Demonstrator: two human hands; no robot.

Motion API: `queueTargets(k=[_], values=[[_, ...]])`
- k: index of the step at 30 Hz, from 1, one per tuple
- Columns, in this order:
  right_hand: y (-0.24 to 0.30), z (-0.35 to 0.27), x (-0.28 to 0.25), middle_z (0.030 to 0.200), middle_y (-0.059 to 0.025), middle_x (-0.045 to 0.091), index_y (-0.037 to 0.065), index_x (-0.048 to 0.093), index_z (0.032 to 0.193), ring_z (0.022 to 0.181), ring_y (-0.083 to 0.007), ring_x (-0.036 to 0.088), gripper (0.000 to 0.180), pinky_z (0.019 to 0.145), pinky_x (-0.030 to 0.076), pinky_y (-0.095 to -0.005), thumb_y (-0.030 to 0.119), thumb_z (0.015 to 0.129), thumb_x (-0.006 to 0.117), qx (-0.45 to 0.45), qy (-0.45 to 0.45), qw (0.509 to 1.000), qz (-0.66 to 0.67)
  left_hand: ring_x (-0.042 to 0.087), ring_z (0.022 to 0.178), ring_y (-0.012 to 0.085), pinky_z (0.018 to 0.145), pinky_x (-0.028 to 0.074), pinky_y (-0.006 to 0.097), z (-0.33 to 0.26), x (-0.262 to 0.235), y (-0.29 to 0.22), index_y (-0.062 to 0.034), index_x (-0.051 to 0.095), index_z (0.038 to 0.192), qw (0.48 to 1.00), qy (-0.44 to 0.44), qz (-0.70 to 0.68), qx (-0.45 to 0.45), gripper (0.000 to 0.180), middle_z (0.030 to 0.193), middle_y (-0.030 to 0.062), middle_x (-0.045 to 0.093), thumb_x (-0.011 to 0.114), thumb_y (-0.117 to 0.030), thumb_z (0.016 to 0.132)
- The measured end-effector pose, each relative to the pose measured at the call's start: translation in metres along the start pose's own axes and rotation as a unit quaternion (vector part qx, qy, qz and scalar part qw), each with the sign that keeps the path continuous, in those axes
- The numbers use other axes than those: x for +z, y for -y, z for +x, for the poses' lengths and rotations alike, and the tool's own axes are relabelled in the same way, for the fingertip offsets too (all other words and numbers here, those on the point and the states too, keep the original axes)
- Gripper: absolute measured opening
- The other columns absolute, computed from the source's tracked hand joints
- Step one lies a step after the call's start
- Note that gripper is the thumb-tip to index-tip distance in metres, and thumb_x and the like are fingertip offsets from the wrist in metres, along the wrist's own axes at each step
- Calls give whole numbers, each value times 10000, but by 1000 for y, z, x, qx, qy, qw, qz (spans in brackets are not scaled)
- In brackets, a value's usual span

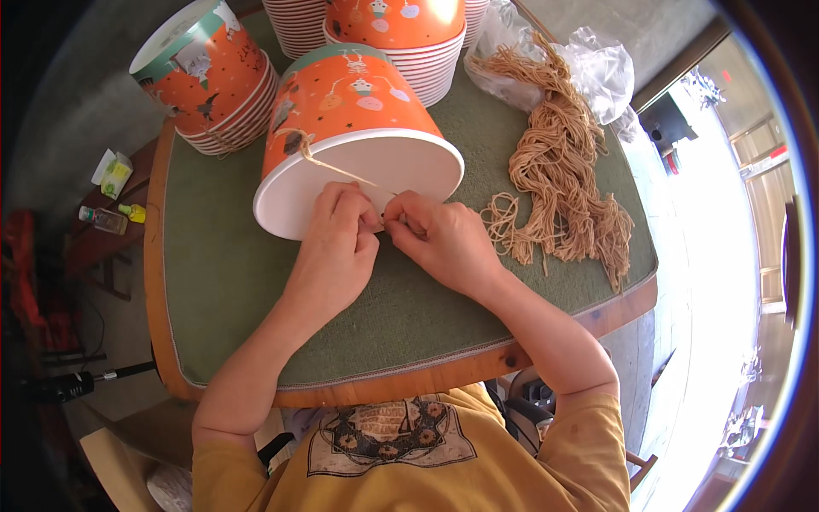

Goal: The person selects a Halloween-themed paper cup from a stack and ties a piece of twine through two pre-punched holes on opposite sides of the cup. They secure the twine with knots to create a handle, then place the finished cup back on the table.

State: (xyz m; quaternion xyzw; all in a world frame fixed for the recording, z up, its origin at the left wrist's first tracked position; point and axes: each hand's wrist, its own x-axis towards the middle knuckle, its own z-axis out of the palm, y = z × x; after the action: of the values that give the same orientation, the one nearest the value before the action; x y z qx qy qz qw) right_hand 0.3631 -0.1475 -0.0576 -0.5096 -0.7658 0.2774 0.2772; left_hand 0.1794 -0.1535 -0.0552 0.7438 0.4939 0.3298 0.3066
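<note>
A big orange paper bucket (328, 115) with a green band and printed cartoon figures lies tilted on its side, its white rim and pale inside facing me. A thin tan cord (341, 171) comes out near the rim's upper left and runs across the mouth to my fingers. My left hand (341, 235) is closed in a pinch at the cord, in front of the bucket's mouth. Close beside it, my right hand (448, 239) pinches the cord too, thumb against the curled fingers. The cord's end is hidden between my fingertips.
A hank of tan cords (559, 162) lies at the right, beside crumpled clear plastic (601, 68). Stacked orange buckets stand back left (205, 72) and at the far side (426, 60). A green cloth (375, 328) covers the wood-edged table. A side bench holds bottles (104, 220).
</note>
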Motion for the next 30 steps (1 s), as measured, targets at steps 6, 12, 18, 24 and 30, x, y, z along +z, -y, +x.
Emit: queueTargets(k=[6,12,18,24,30], values=[[1,0,-1,721,-98,688,99,651,967,673,-319,694,121,618,551,-442,190,889,644,3,2,1000,7,570,1055,336,846,522,397,-2,3,-4,7,505,1017,998,-29,42,43,227,1165,164,497,593,106,832],[1,0,-1,724,-98,691,95,646,966,672,-324,693,122,622,556,-443,193,894,641,4,2,1000,0,573,1079,348,843,518,406,-2,8,10,14,523,977,992,-46,82,86,160,1163,156,514,622,74,866],[-3,-5,0,720,-110,686,91,581,1010,648,-325,686,145,597,550,-450,186,910,625,-32,3,998,-49,582,1081,354,838,521,417,-2,5,5,11,525,948,995,-38,72,59,143,1154,153,525,622,77,866],[-4,-10,-5,721,-121,686,92,568,1009,652,-326,690,151,583,551,-433,164,901,644,-57,-1,997,-46,554,1232,355,882,540,417,-2,6,10,8,524,920,995,-39,76,57,147,1164,148,534,632,85,858],[-2,-11,-9,722,-133,683,84,574,981,670,-333,696,145,604,552,-425,134,880,667,-19,2,999,28,547,1252,350,880,550,416,-1,5,10,11,521,902,995,-37,74,52,157,1156,152,541,645,90,845]])
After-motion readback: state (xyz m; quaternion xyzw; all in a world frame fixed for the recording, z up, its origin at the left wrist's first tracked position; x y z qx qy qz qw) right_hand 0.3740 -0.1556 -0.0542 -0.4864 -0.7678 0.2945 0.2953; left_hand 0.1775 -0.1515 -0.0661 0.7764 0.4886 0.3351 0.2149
